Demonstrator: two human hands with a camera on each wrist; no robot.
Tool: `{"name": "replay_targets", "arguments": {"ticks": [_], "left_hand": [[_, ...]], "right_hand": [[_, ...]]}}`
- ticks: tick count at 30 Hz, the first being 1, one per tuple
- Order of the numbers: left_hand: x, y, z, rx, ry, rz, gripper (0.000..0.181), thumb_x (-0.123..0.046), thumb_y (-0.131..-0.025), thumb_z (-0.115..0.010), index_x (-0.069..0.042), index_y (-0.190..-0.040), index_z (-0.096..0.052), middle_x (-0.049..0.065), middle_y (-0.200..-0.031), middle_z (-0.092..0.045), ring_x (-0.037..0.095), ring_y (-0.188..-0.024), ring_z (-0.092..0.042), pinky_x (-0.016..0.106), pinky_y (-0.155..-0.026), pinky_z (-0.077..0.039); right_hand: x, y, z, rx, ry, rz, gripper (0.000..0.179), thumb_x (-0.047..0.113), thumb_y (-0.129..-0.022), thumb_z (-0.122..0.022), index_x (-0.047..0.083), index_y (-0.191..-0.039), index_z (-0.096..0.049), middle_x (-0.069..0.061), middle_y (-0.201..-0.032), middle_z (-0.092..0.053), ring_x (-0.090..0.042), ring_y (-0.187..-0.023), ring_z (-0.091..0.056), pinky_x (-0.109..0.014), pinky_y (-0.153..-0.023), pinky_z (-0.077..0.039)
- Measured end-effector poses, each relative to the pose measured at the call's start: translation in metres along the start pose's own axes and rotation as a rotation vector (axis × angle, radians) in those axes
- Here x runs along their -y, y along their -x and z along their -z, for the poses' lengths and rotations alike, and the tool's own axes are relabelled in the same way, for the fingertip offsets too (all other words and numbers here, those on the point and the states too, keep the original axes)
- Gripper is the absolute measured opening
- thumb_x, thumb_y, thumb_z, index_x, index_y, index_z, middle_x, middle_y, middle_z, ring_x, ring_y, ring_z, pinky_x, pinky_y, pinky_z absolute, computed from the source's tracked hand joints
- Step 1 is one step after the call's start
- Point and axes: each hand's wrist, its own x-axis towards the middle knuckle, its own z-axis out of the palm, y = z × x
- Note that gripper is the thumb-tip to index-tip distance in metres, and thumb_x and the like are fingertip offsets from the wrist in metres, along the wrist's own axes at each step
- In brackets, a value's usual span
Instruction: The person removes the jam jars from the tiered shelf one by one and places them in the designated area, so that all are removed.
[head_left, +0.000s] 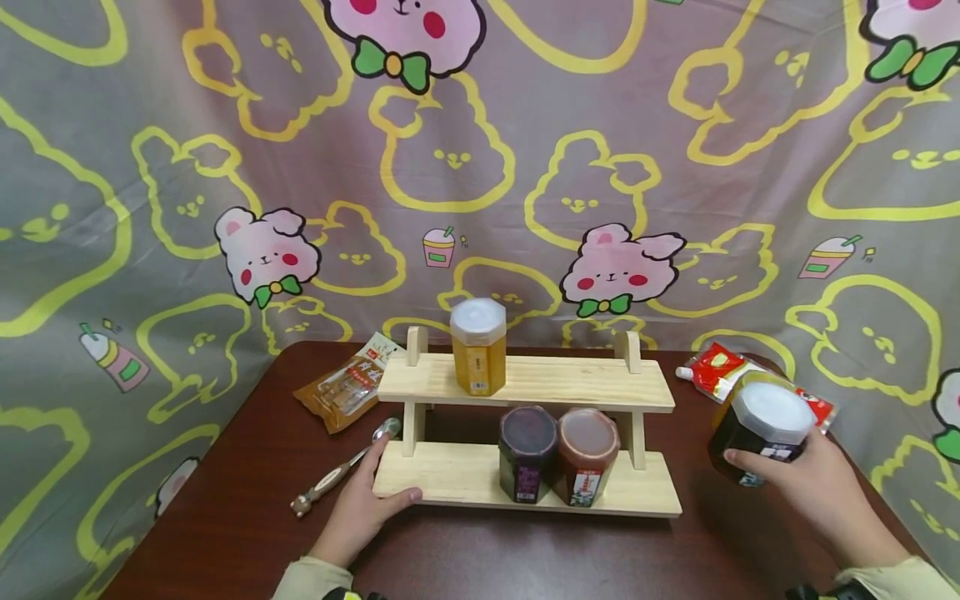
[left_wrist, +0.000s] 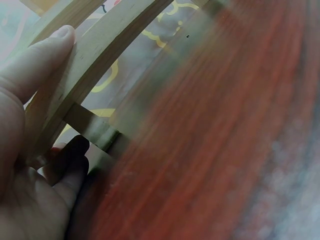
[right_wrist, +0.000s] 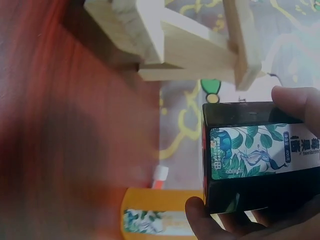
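My left hand (head_left: 363, 508) grips the left end of a two-tier wooden shelf (head_left: 442, 475), its thumb at the lower board's front edge. In the left wrist view the thumb lies over a wooden board (left_wrist: 105, 50) and the other fingers curl beneath. Right of the shelf, my right hand (head_left: 832, 492) holds a dark jar (head_left: 738, 446) with a white lid, raised off the table. Its leafy label (right_wrist: 250, 152) shows in the right wrist view. An amber jar (right_wrist: 160, 212) stands partly hidden behind it.
On the upper tier stands a yellow jar (head_left: 478, 358); a purple jar (head_left: 528, 458) and a reddish-brown jar (head_left: 587, 458) share the lower one. A brown snack packet (head_left: 348, 387) and a bear-handled utensil (head_left: 330, 479) lie left, a red pouch (head_left: 712, 371) right. Patterned cloth (head_left: 480, 167) hangs behind.
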Motion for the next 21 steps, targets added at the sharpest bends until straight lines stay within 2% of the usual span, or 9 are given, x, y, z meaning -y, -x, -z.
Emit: {"name": "replay_targets", "arguments": {"ticks": [3, 8, 11, 15, 21], "left_hand": [[0.000, 0.000, 0.000, 0.000, -0.002, -0.001, 0.105, -0.028, -0.075, -0.091, -0.005, -0.157, -0.029, 0.027, -0.154, -0.039, 0.039, -0.137, -0.041, 0.056, -0.112, -0.030], [-0.001, 0.000, 0.000, 0.000, 0.003, -0.002, 0.105, -0.027, -0.075, -0.091, -0.005, -0.157, -0.029, 0.026, -0.153, -0.039, 0.039, -0.136, -0.041, 0.056, -0.112, -0.030], [-0.002, 0.000, 0.001, 0.001, 0.006, 0.001, 0.105, -0.027, -0.075, -0.091, -0.005, -0.157, -0.028, 0.026, -0.153, -0.039, 0.038, -0.136, -0.041, 0.055, -0.112, -0.030], [-0.002, 0.000, 0.001, 0.003, -0.001, 0.005, 0.106, -0.029, -0.075, -0.090, -0.006, -0.157, -0.028, 0.026, -0.154, -0.039, 0.038, -0.137, -0.041, 0.055, -0.112, -0.030], [-0.002, 0.001, 0.001, 0.001, -0.003, 0.005, 0.106, -0.029, -0.075, -0.090, -0.007, -0.157, -0.028, 0.025, -0.154, -0.039, 0.038, -0.137, -0.041, 0.055, -0.112, -0.030]], "right_hand": [[-0.006, 0.001, 0.001, 0.020, 0.000, -0.042, 0.097, 0.042, -0.083, -0.082, -0.011, -0.145, -0.029, -0.037, -0.133, -0.045, -0.049, -0.112, -0.047, -0.044, -0.078, -0.042], [-0.014, 0.002, 0.000, 0.012, -0.005, -0.069, 0.099, 0.040, -0.082, -0.083, -0.013, -0.145, -0.027, -0.038, -0.133, -0.044, -0.049, -0.110, -0.047, -0.039, -0.074, -0.042], [-0.019, 0.002, 0.000, 0.005, -0.016, -0.101, 0.102, 0.041, -0.082, -0.083, -0.013, -0.146, -0.024, -0.039, -0.135, -0.041, -0.051, -0.112, -0.044, -0.047, -0.079, -0.045], [-0.027, 0.002, -0.001, -0.005, -0.012, -0.116, 0.104, 0.040, -0.081, -0.084, -0.014, -0.146, -0.023, -0.040, -0.135, -0.039, -0.053, -0.113, -0.043, -0.061, -0.084, -0.043], [-0.042, 0.002, -0.001, 0.003, 0.002, -0.163, 0.107, 0.045, -0.081, -0.083, -0.015, -0.146, -0.022, -0.041, -0.136, -0.037, -0.054, -0.113, -0.041, -0.065, -0.085, -0.042]]}}
